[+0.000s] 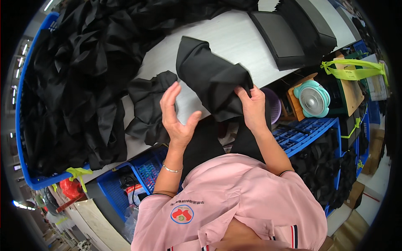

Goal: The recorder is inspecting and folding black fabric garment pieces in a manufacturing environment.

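A black fabric piece (209, 79) hangs over the near edge of the white table, its far end resting on the tabletop. My right hand (253, 106) pinches its right corner between thumb and fingers. Just left of the cloth, my left hand (178, 117) is raised with thumb and fingers apart, holding nothing. Behind that hand, a smaller crumpled black cloth (148, 106) lies on the table beside a large heap of black fabric (79, 83).
The heap fills a blue crate (26, 121) on the left. Neat stacks of black pieces (293, 37) stand far right on the white table (234, 37). Right of me are a teal fan (312, 99), a purple basket (273, 105) and another blue crate (305, 134) holding black cloth.
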Demonstrator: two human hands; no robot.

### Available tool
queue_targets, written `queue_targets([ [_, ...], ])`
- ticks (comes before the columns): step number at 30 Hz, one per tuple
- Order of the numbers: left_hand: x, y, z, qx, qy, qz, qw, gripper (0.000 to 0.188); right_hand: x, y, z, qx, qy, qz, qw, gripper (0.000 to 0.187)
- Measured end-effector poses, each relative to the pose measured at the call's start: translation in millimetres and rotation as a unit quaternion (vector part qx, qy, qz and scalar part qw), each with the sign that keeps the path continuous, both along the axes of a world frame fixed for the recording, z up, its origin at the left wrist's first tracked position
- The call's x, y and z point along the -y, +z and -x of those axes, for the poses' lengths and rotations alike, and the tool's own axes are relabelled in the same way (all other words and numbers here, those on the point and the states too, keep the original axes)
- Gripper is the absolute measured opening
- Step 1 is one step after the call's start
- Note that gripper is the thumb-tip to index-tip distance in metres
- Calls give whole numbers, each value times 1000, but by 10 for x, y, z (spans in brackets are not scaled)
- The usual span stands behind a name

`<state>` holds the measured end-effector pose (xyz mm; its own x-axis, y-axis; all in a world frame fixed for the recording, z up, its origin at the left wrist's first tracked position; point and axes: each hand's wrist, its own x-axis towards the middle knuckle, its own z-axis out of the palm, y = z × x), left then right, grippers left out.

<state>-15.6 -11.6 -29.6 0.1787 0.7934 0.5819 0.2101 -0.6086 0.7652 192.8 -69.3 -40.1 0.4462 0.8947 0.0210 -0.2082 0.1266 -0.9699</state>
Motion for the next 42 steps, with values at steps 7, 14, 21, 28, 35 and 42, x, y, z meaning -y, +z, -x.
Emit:
queue_targets([
  [7,73,-129,-621,-138,-34,50,989,74,59,-345,37,26,-52,188,980,27],
  [14,54,-35,-798,-76,-53,60,994,16,496,-220,10,618,-177,-107,759,31],
  [21,342,311,-933,-121,-154,-15,981,17,364,-265,-61,616,-1,-151,773,15],
  [28,470,388,-682,-113,-282,81,949,16,492,-224,-193,380,293,87,873,26],
  [35,716,354,-790,-41,-386,186,903,14,246,-284,-169,-41,216,34,975,32],
  [42,945,210,-779,-30,-306,176,935,12,280,-150,-65,-293,187,-33,937,38],
])
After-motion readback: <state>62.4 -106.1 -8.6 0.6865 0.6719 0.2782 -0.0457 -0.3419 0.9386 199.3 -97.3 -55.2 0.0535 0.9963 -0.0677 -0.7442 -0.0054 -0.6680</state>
